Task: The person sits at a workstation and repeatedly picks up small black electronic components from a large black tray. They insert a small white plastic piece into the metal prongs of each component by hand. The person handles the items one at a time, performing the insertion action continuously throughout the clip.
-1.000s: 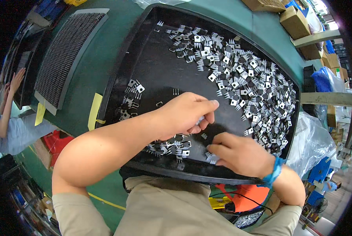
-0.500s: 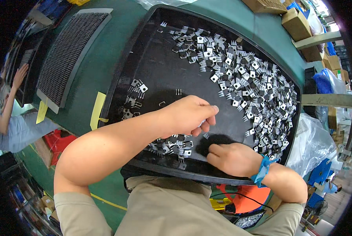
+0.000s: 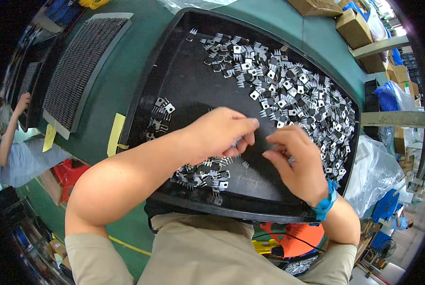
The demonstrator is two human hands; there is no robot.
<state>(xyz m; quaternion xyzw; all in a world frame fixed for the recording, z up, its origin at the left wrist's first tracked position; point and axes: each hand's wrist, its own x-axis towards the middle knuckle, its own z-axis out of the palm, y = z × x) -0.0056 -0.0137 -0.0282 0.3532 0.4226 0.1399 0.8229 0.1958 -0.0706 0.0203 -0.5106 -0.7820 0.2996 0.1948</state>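
My left hand (image 3: 224,135) is curled over the middle of a large black tray (image 3: 162,78). Its fingers are closed around a few small silvery pieces that look like transistors, mostly hidden by the palm. To its right hovers my right hand (image 3: 300,164), with a blue band at the wrist; thumb and forefinger are bent but apart, and nothing clear shows between them. A broad heap of three-legged transistors (image 3: 288,90) with metal tabs covers the tray's far and right side. Below my left forearm lies a smaller pile of transistors (image 3: 205,178).
Left of the tray, a grey board (image 3: 81,76) holds dense rows of small dark parts on the green table (image 3: 138,35). Yellow tape (image 3: 116,135) sticks at the tray's edge. Clear plastic bags (image 3: 374,171) and cardboard boxes (image 3: 355,31) stand at right. Another person's hand (image 3: 22,103) is at far left.
My right hand has risen from the tray's near side toward my left hand, its fingers spreading. My left hand has barely shifted. The other person's hand has moved lower.
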